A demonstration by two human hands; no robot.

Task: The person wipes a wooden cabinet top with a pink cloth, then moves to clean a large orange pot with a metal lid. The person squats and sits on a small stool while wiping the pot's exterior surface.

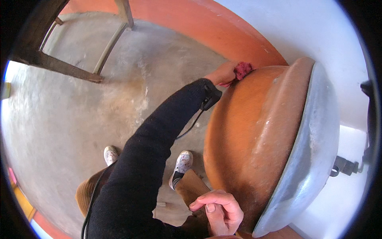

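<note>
A large orange-brown clay jar (238, 131) with a thick rounded rim stands at the right, covered by a rounded grey metal lid (316, 149). My left arm, in a black sleeve, stretches to the jar's far side. There my left hand (225, 73) grips a bunched red cloth (243, 70) against the jar's surface. Near the jar's lower near side is my right hand (222, 209), its fingers loosely curled and the thumb a little apart from them. I see nothing held in it. A small black device with a cable sits at my left wrist.
A wooden furniture frame (71, 70) with legs stands at the upper left on the concrete floor (59, 125). The wall (191, 21), orange below and white above, curves behind the jar. A dark tap-like fitting (344, 165) is beyond the lid. My shoes are on the floor left of the jar.
</note>
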